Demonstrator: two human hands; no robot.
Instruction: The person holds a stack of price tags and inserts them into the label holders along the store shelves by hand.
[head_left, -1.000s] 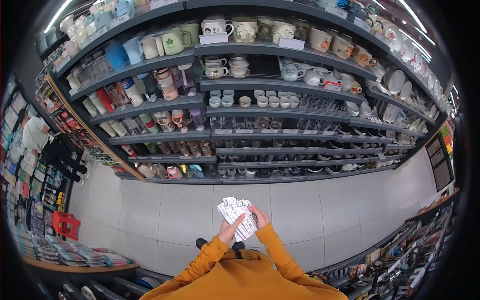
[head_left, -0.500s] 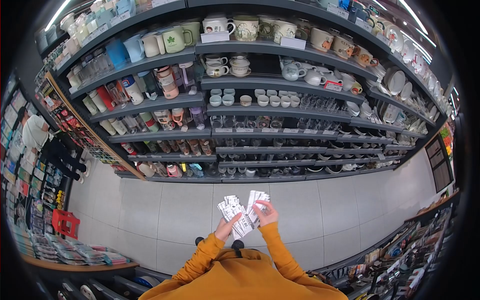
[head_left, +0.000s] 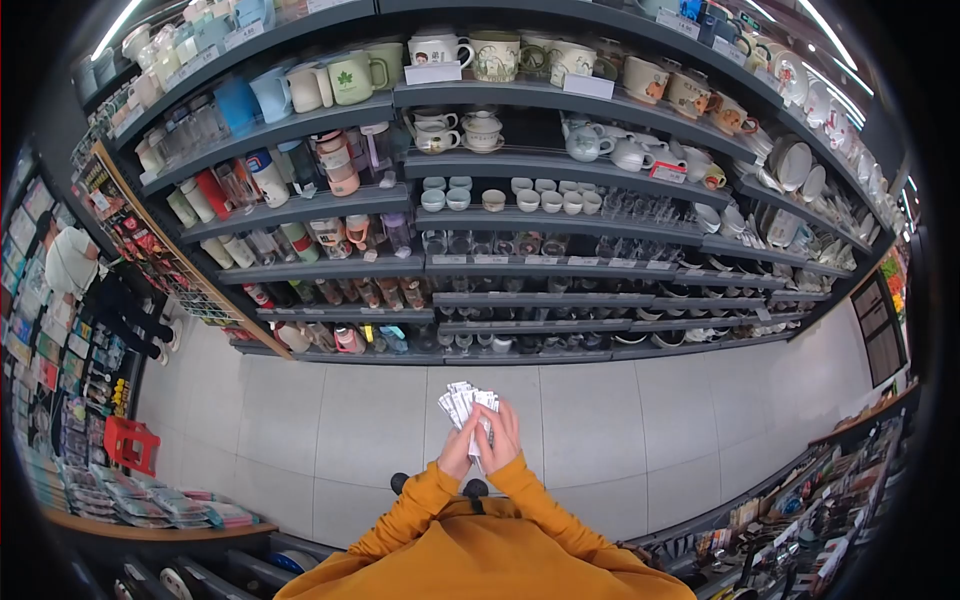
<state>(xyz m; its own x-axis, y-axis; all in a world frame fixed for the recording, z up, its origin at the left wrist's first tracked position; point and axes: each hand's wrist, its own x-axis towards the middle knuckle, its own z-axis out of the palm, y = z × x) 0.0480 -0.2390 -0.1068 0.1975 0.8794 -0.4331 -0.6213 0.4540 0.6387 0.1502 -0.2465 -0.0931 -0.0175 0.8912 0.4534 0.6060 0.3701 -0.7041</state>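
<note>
A bundle of white printed price labels [head_left: 467,402] sticks up between my two hands, its strips fanned at the top. My left hand [head_left: 458,450] grips the bundle from the left side. From the right, my right hand [head_left: 501,437] is closed against the same labels, with its fingertips close to those of my left hand. The lower part of the labels is mostly covered by my fingers. Both hands are held low in front of my body, above the tiled floor.
Ahead stands a tall shelf unit [head_left: 560,218] with mugs, bottles, teapots, bowls and glasses. A person [head_left: 85,275] stands at the left racks, near a red stool [head_left: 131,446]. Packaged goods [head_left: 150,500] lie on a counter at lower left. Racks of utensils [head_left: 780,520] line the lower right.
The labels that my right hand held apart on the right have come together with the left bundle. My right hand has moved left and down, against my left hand.
</note>
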